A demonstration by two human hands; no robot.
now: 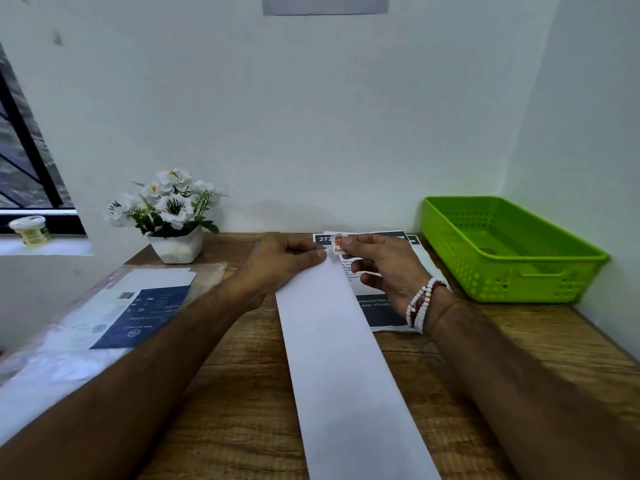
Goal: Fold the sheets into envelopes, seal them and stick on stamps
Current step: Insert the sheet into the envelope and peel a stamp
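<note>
Presently: folded sheet [339,358], lengthways on table [242,382]. Left hand [284,263] pinches its far end, steadying it; right hand [384,268] pinches stamp [338,246] just beside, likely for sticking.

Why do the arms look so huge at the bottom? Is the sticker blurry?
Head view: the wide lens stretches things near the bottom edge, like the folded sheet; head view: the stamp in the right hand looks soft, print unreadable.

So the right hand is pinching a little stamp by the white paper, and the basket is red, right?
No, the basket is green, not red, as the head view shows. The rest is right: the right hand pinches a little stamp by the white paper.
</note>
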